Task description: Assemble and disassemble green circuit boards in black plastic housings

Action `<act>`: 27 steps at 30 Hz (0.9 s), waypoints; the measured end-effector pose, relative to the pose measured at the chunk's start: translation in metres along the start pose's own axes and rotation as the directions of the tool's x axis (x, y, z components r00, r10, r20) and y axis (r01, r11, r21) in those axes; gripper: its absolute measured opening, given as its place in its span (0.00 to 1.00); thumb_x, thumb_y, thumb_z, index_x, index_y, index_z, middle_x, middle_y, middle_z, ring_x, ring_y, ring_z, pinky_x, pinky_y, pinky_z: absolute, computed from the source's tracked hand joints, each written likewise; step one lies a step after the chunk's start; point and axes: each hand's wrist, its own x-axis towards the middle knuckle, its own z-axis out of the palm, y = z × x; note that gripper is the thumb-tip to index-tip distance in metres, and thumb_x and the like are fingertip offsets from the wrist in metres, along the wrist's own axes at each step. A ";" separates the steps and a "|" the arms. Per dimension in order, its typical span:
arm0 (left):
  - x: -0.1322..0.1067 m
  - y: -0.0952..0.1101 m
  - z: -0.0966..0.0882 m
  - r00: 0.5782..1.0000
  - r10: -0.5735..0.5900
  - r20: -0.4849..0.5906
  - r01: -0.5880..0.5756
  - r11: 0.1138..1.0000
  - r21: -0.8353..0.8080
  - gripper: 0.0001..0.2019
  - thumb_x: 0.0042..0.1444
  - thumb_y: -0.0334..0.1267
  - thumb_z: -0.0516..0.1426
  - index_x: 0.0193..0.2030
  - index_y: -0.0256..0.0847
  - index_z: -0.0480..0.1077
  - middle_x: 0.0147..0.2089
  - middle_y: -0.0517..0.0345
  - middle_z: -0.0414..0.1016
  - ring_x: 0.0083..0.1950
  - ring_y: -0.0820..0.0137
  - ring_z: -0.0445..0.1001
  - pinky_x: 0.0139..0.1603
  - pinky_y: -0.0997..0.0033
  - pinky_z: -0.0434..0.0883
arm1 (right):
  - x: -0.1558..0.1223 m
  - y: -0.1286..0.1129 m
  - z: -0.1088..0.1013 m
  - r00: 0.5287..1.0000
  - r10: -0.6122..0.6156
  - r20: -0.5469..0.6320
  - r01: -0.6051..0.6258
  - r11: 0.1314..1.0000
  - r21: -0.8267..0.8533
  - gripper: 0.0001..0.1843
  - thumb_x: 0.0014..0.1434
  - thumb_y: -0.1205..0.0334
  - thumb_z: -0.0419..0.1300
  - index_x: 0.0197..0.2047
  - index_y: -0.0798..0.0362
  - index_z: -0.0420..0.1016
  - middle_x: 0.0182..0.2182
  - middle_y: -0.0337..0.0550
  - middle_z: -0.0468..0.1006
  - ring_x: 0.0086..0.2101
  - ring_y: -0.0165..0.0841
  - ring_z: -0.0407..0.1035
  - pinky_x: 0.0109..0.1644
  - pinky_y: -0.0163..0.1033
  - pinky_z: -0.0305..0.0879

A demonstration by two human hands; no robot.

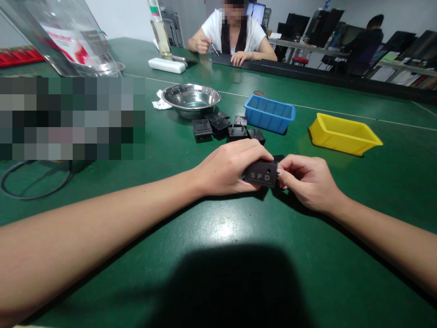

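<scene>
I held the black SPD box (pixel 258 175) over the worktop (pixel 341 273), toward three o'clock of view centre. My left hand (pixel 234 166) wrapped its nine-o'clock side, grip closed; my right hand (pixel 309 182) pinched at its three-o'clock edge, any held part unclear. I judged this edge work; the next move called for steady left support.

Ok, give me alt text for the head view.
The left hand grips a black box marked SPD; the right hand pinches at its side. Beyond, on the green table: more black boxes, a metal bowl, blue bin and yellow bin.
</scene>
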 end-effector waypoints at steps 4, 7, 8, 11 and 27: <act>0.000 0.000 0.000 1.000 0.002 -0.004 -0.002 1.000 0.003 0.14 0.59 0.36 0.63 0.50 0.38 0.70 0.45 0.49 0.79 0.47 0.64 0.78 0.48 0.68 0.74 | 0.000 -0.001 0.000 0.999 0.020 -0.027 -0.021 1.000 -0.013 0.10 0.60 0.63 0.61 0.26 0.53 0.72 0.20 0.37 0.72 0.21 0.28 0.64 0.25 0.34 0.59; -0.001 0.000 -0.001 1.000 -0.026 0.004 0.026 1.000 0.007 0.13 0.58 0.37 0.62 0.50 0.38 0.70 0.45 0.50 0.79 0.46 0.64 0.78 0.48 0.68 0.73 | 0.001 -0.002 0.001 0.994 0.070 -0.082 -0.068 0.997 0.023 0.11 0.59 0.62 0.62 0.25 0.52 0.71 0.18 0.36 0.71 0.20 0.28 0.63 0.24 0.33 0.58; -0.001 -0.001 -0.001 0.999 -0.045 0.001 0.045 0.999 0.006 0.13 0.58 0.37 0.62 0.49 0.39 0.70 0.45 0.50 0.79 0.46 0.64 0.78 0.48 0.68 0.73 | 0.001 -0.002 0.001 0.990 0.092 -0.104 -0.088 0.995 0.044 0.11 0.59 0.62 0.62 0.25 0.52 0.71 0.17 0.36 0.71 0.19 0.28 0.63 0.23 0.33 0.58; -0.001 -0.001 -0.002 0.994 -0.108 -0.033 0.108 0.994 -0.012 0.15 0.55 0.35 0.62 0.49 0.39 0.70 0.46 0.51 0.79 0.47 0.64 0.78 0.49 0.67 0.73 | 0.002 -0.002 0.002 0.980 0.135 -0.144 -0.120 0.987 0.108 0.11 0.58 0.62 0.62 0.25 0.52 0.71 0.16 0.36 0.72 0.17 0.28 0.63 0.21 0.33 0.58; 0.002 -0.005 -0.001 0.971 -0.226 -0.077 0.225 0.974 -0.024 0.05 0.59 0.28 0.59 0.42 0.37 0.73 0.46 0.52 0.76 0.46 0.68 0.75 0.49 0.67 0.74 | 0.003 0.000 0.002 0.966 0.174 -0.189 -0.151 0.980 0.131 0.11 0.57 0.63 0.62 0.23 0.51 0.70 0.15 0.36 0.72 0.17 0.27 0.63 0.22 0.32 0.58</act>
